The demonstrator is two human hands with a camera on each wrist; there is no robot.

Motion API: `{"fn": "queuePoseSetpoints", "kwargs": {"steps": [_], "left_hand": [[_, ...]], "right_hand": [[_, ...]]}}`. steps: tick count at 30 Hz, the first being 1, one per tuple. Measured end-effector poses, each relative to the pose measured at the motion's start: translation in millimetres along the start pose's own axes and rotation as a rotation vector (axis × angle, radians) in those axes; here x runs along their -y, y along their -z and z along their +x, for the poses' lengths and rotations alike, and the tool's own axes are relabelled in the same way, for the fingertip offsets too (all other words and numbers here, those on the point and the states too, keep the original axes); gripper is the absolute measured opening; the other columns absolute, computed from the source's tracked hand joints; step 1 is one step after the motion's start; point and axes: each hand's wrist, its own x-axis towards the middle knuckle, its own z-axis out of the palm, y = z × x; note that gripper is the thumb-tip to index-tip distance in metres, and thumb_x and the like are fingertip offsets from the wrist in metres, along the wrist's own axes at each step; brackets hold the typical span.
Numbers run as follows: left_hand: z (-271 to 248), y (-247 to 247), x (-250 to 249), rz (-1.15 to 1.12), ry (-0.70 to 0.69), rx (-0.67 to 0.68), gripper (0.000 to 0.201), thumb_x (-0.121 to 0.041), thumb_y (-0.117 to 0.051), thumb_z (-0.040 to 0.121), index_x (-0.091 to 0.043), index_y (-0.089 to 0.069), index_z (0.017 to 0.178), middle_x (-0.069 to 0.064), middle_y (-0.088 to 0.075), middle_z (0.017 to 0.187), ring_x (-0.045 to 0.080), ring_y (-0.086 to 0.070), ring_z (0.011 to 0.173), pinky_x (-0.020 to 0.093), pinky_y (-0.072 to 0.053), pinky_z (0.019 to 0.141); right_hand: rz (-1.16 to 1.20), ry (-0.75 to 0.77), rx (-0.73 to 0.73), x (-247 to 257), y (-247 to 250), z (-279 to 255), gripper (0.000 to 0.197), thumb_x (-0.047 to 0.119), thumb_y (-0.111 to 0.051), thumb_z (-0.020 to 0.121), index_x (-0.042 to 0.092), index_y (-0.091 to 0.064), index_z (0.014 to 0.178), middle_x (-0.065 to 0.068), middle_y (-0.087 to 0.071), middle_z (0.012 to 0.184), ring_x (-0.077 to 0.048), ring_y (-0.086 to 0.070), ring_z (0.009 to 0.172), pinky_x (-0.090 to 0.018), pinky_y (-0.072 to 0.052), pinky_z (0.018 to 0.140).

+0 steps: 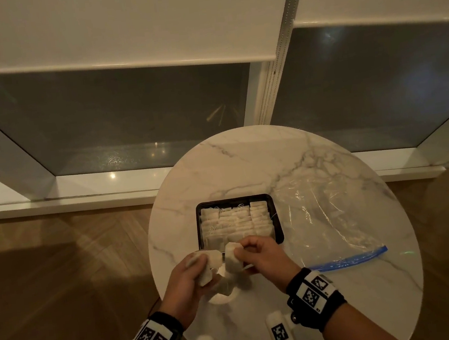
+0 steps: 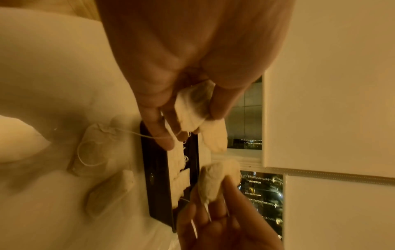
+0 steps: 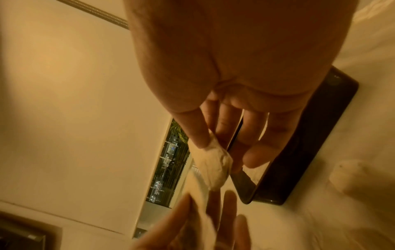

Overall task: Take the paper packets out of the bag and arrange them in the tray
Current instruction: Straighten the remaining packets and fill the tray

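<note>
Both wrist views are blurred, so packet edges smear. The black tray on the round marble desk holds rows of crinkled paper packets. Just beside it lies the clear bag, flat. The left hand grips several packets; the right hand pinches 1.

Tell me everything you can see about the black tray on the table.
The shallow black rectangular tray, plastic by its look, has rounded corners and a raised rim. It sits flat on the round white marble table, with the clear plastic zip bag on its right. Rows of white paper packets nearly fill it, loose strings showing. Both hands hold packets just in front of its near edge.
</note>
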Motion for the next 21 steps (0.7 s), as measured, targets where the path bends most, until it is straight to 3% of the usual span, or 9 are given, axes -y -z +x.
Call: {"fn": "queuePoseSetpoints", "kwargs": {"steps": [3, 5, 8, 12, 14, 18, 21], "left_hand": [[-2.4, -17.4, 0.1, 0.119, -0.020, 0.097, 0.024, -0.011, -0.053, 0.100, 0.006, -0.063, 0.114, 0.030, -0.069, 0.108, 0.033, -0.066, 0.091, 0.044, -0.054, 0.080], [-1.3, -23.9, 2.5, 0.151, -0.025, 0.132, 0.022, -0.008, -0.054, 0.100, 0.008, -0.063, 0.113, 0.035, -0.066, 0.107, 0.034, -0.065, 0.089, 0.040, -0.055, 0.075], [-0.3, -27.7, 5.1, 0.184, -0.046, 0.137, 0.020, -0.006, -0.054, 0.100, 0.008, -0.066, 0.109, 0.041, -0.062, 0.107, 0.037, -0.060, 0.087, 0.042, -0.050, 0.076], [0.4, -26.9, 5.9, 0.207, -0.077, 0.135, 0.020, -0.008, -0.055, 0.099, 0.002, -0.072, 0.104, 0.036, -0.067, 0.104, 0.038, -0.062, 0.088, 0.050, -0.047, 0.084], [1.2, -26.3, 6.4, 0.222, -0.083, 0.127, 0.020, -0.008, -0.056, 0.099, 0.001, -0.073, 0.104, 0.031, -0.071, 0.103, 0.040, -0.065, 0.092, 0.054, -0.049, 0.089], [3.3, -25.6, 8.1, 0.197, -0.074, 0.118, 0.019, -0.006, -0.056, 0.099, 0.004, -0.071, 0.105, 0.036, -0.067, 0.103, 0.037, -0.065, 0.086, 0.045, -0.050, 0.081], [7.8, -19.8, 8.5, 0.153, -0.070, 0.076, 0.021, -0.005, -0.056, 0.098, 0.006, -0.069, 0.109, 0.033, -0.069, 0.108, 0.041, -0.068, 0.097, 0.052, -0.053, 0.092]], "right_hand": [[-0.006, 0.024, -0.047, -0.9, -5.9, 1.0, 0.011, 0.017, -0.068, 0.092, 0.008, -0.070, 0.098, -0.012, -0.076, 0.091, -0.019, -0.070, 0.079, -0.036, -0.057, 0.072], [0.000, 0.031, -0.095, 0.5, -8.3, 1.3, 0.006, 0.016, -0.069, 0.091, 0.010, -0.070, 0.093, -0.013, -0.075, 0.088, -0.018, -0.070, 0.075, -0.034, -0.056, 0.069], [-0.003, 0.053, -0.121, 3.0, -8.8, 0.7, 0.003, 0.020, -0.071, 0.090, 0.017, -0.071, 0.090, -0.003, -0.075, 0.082, -0.009, -0.069, 0.072, -0.024, -0.054, 0.062], [0.012, 0.041, -0.096, 2.9, -5.1, -1.1, 0.003, 0.024, -0.070, 0.091, 0.022, -0.072, 0.090, 0.007, -0.074, 0.079, -0.002, -0.067, 0.073, -0.018, -0.051, 0.062], [0.018, 0.028, -0.051, 1.5, -3.7, -1.5, 0.006, 0.024, -0.068, 0.092, 0.020, -0.073, 0.091, 0.003, -0.075, 0.083, -0.006, -0.069, 0.076, -0.023, -0.054, 0.066], [0.042, 0.010, -0.061, -2.3, -0.7, 2.6, 0.009, 0.020, -0.066, 0.094, 0.013, -0.071, 0.093, -0.007, -0.075, 0.089, -0.017, -0.071, 0.082, -0.042, -0.060, 0.080], [0.107, -0.006, -0.096, -2.2, 3.5, 7.6, 0.010, 0.015, -0.062, 0.096, 0.006, -0.066, 0.095, -0.011, -0.075, 0.088, -0.021, -0.071, 0.080, -0.048, -0.061, 0.080]]}}
